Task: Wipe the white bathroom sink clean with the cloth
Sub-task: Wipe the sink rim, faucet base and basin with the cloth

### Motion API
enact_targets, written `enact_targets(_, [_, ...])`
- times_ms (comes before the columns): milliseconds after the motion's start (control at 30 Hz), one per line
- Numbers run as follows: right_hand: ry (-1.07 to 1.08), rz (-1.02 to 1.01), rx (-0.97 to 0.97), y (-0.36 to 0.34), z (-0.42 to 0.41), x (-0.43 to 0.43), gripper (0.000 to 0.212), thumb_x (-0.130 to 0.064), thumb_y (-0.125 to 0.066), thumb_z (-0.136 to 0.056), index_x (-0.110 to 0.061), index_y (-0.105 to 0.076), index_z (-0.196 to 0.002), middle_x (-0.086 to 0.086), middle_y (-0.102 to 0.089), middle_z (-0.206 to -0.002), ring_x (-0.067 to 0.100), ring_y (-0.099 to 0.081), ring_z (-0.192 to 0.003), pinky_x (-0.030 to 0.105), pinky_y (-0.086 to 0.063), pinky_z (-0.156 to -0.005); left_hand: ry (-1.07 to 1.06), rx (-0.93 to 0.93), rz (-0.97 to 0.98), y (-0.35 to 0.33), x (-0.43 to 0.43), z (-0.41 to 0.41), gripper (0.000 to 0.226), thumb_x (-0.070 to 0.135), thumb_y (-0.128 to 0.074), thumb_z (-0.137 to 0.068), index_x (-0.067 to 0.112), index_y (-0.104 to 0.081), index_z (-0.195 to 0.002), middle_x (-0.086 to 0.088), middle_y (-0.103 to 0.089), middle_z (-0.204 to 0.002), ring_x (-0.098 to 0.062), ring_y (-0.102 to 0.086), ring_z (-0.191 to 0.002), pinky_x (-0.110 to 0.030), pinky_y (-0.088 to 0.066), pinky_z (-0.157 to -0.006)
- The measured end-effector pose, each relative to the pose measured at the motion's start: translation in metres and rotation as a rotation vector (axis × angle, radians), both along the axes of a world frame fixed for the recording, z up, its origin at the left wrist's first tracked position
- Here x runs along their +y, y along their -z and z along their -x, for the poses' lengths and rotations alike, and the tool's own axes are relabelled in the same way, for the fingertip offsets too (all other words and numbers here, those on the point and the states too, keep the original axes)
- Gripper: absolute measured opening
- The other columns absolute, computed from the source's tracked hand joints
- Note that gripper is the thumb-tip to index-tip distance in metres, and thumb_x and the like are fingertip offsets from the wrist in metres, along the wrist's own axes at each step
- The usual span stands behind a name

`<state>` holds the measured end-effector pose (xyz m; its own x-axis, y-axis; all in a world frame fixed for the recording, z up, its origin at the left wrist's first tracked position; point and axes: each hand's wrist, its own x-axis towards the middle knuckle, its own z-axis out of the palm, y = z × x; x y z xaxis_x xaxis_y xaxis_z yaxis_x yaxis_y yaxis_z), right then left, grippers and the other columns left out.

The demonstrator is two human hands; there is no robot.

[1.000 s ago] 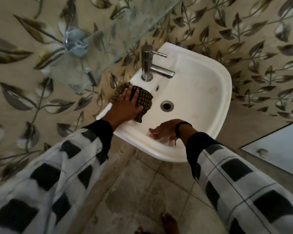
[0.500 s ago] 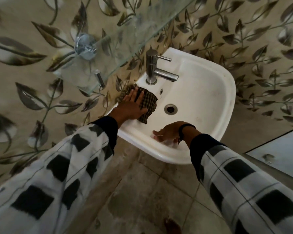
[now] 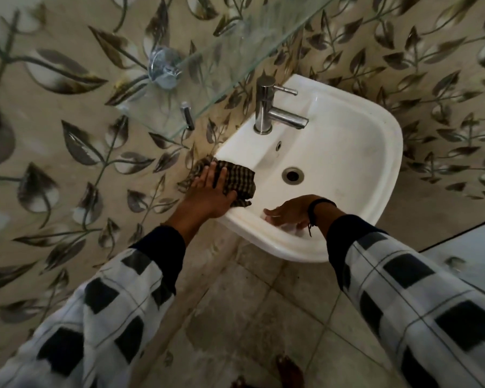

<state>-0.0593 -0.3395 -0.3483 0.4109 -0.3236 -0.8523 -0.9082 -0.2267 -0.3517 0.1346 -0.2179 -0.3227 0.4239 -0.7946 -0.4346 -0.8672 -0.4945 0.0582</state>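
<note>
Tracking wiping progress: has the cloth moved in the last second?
Yes. The cloth under the left hand has slid along the rim of the sink, away from the faucet, toward the person.

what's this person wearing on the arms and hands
The left sleeve and right sleeve are white with black squares and thin dark lines, ending in dark cuffs. A dark band with a dangling cord circles the right wrist. The left hand and right hand wear no gloves.

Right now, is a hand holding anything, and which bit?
Nothing is gripped. The left hand presses flat on the checked cloth, its wall-side half; the right hand rests on the sink, at the front rim.
</note>
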Motion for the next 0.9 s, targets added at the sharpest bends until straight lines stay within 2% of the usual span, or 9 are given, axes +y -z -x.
enact_targets(67, [0.001, -0.011, 0.002, -0.004, -0.001, 0.002, 0.066, -0.067, -0.044, -0.093, -0.024, -0.047, -0.144, 0.000, -0.044, -0.150, 0.028, -0.046, -0.132, 0.039, -0.045, -0.102, 0.026, -0.008, 0.010, -0.002, -0.004, -0.002, 0.079, 0.062, -0.027, -0.101, 0.027, 0.016, -0.158, -0.002, 0.033, -0.162, -0.021, 0.024, -0.152, -0.040, 0.008, -0.124])
enact_targets(200, [-0.056, 0.011, 0.000, -0.009, -0.001, 0.004, 0.061, -0.063, -0.043, -0.096, -0.032, -0.039, -0.148, 0.002, -0.041, -0.152, 0.028, -0.049, -0.125, 0.036, -0.050, -0.091, -0.004, -0.010, 0.017, 0.001, 0.012, 0.006, 0.073, 0.060, -0.019, -0.103, 0.025, 0.015, -0.158, -0.005, 0.029, -0.164, -0.022, 0.022, -0.153, -0.040, 0.009, -0.124])
enact_targets(367, [-0.067, 0.027, -0.008, -0.003, -0.001, 0.003, 0.064, -0.066, -0.044, -0.094, -0.030, -0.040, -0.147, 0.000, -0.045, -0.150, 0.027, -0.049, -0.130, 0.043, -0.045, -0.107, -0.056, -0.018, 0.038, 0.000, 0.024, 0.013, 0.070, 0.058, -0.016, -0.104, 0.024, 0.013, -0.159, -0.006, 0.025, -0.165, -0.024, 0.019, -0.154, -0.040, 0.009, -0.123])
enact_targets(467, [-0.102, 0.028, -0.006, -0.004, -0.002, 0.003, 0.061, -0.065, -0.043, -0.095, -0.038, -0.035, -0.149, -0.001, -0.041, -0.152, 0.027, -0.049, -0.130, 0.043, -0.046, -0.107, -0.052, -0.032, 0.042, -0.002, 0.013, 0.012, 0.073, 0.060, -0.018, -0.103, 0.025, 0.014, -0.159, -0.006, 0.027, -0.164, -0.023, 0.022, -0.153, -0.041, 0.009, -0.123])
enact_targets(633, [-0.109, 0.060, -0.013, -0.004, 0.000, 0.003, 0.064, -0.063, -0.045, -0.095, -0.035, -0.032, -0.151, 0.001, -0.039, -0.153, 0.027, -0.047, -0.131, 0.036, -0.047, -0.104, -0.084, -0.027, 0.105, 0.004, 0.035, 0.027, 0.066, 0.052, -0.017, -0.106, 0.024, 0.007, -0.160, -0.012, 0.018, -0.167, -0.028, 0.014, -0.155, -0.043, 0.008, -0.124])
enact_targets(767, [-0.097, 0.019, -0.010, 0.001, 0.000, 0.000, 0.063, -0.063, -0.042, -0.096, -0.039, -0.027, -0.152, -0.004, -0.038, -0.153, 0.028, -0.045, -0.134, 0.038, -0.043, -0.108, -0.136, -0.058, 0.116, 0.002, 0.032, 0.031, 0.067, 0.050, -0.017, -0.107, 0.017, 0.005, -0.160, -0.015, 0.015, -0.167, -0.030, 0.009, -0.155, -0.044, 0.005, -0.125])
enact_targets(900, [-0.133, 0.035, -0.038, 0.000, 0.001, 0.001, 0.059, -0.061, -0.045, -0.095, -0.044, -0.028, -0.150, -0.001, -0.034, -0.156, 0.030, -0.049, -0.131, 0.039, -0.047, -0.105, -0.107, -0.077, 0.113, 0.000, 0.016, 0.026, 0.068, 0.047, -0.020, -0.108, 0.009, 0.003, -0.160, -0.018, 0.012, -0.166, -0.032, 0.005, -0.155, -0.045, 0.000, -0.125])
